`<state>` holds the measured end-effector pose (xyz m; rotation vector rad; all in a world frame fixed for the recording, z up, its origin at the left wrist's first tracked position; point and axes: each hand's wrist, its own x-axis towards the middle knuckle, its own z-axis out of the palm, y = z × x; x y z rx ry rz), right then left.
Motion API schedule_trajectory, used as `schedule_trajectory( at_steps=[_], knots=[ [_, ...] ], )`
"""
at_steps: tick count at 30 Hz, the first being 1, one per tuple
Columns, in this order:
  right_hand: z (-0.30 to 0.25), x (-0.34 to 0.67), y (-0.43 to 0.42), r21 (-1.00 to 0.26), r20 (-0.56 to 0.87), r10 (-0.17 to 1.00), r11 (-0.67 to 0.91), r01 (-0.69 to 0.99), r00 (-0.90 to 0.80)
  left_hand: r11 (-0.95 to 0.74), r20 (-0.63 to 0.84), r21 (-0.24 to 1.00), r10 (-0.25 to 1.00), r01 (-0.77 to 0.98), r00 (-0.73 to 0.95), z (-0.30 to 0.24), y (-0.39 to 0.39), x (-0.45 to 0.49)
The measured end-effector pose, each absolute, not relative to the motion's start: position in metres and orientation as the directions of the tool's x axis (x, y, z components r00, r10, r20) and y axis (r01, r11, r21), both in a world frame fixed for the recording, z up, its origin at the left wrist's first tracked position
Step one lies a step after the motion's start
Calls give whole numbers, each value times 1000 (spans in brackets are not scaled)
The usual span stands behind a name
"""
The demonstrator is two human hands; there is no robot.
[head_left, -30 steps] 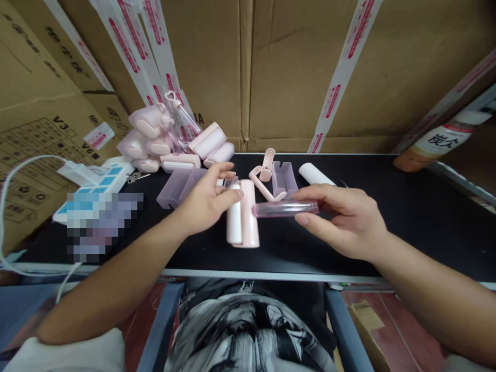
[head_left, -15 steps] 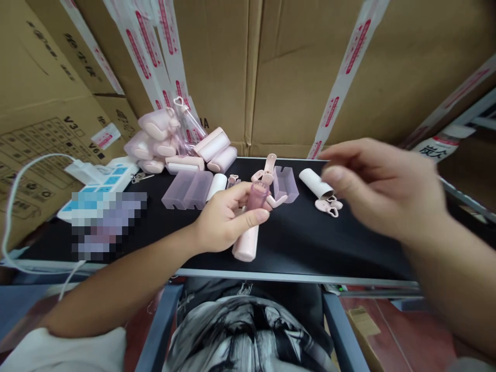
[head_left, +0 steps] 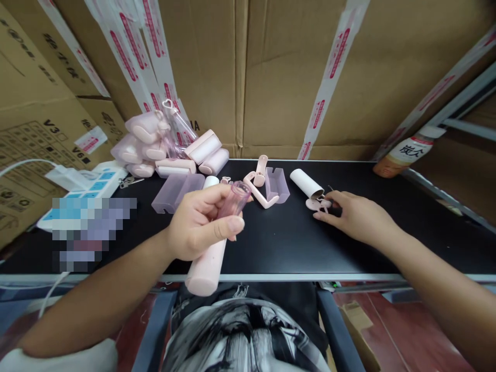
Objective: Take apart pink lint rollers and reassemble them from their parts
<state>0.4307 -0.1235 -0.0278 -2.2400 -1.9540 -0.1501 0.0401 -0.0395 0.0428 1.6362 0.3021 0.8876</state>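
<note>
My left hand (head_left: 203,222) is wrapped around a pale pink tube (head_left: 207,266) with a see-through pink upper end (head_left: 237,195). The tube tilts, its round open-looking top pointing up and away from me, its solid base near the table's front edge. On the right, my right hand (head_left: 354,214) has its thumb and fingertips closed around small pink plastic pieces (head_left: 313,204), one with a loop, lying on the black table. Just behind those pieces lies a white paper-covered roll (head_left: 306,183). A pink angled handle (head_left: 263,196) and a pink hinged piece (head_left: 261,170) lie mid-table.
Translucent purple covers (head_left: 170,192) and another purple cover (head_left: 278,185) rest on the black table (head_left: 287,243). Several pink lint rollers (head_left: 145,129) are piled at the back left. A power strip (head_left: 98,181) stands left; a bottle (head_left: 406,152) leans right. Cardboard boxes (head_left: 279,77) wall the back.
My right hand has come down from above the table to the small pink pieces. My left hand has brought the tube left and nearer to me, clear of the pink hinged piece.
</note>
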Motion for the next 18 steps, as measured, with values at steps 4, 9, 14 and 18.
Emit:
schedule_trajectory(
  at_steps=[4, 9, 14, 18],
  knots=[
    [-28, 431, -125, -104, 184, 980, -61, 993, 79, -339, 435, 900, 682, -274, 588, 47, -33, 33],
    [-14, 433, -137, -191, 235, 972, 42, 981, 4, -512, 456, 851, 608, -118, 650, 50, -29, 35],
    [32, 386, -135, -618, 296, 940, 322, 717, -168, -911, 406, 366, 339, 190, 848, 43, -25, 46],
    [54, 330, -121, -495, 559, 719, 689, 530, -413, -966, 378, 31, 248, 256, 892, 38, -30, 47]
  ],
)
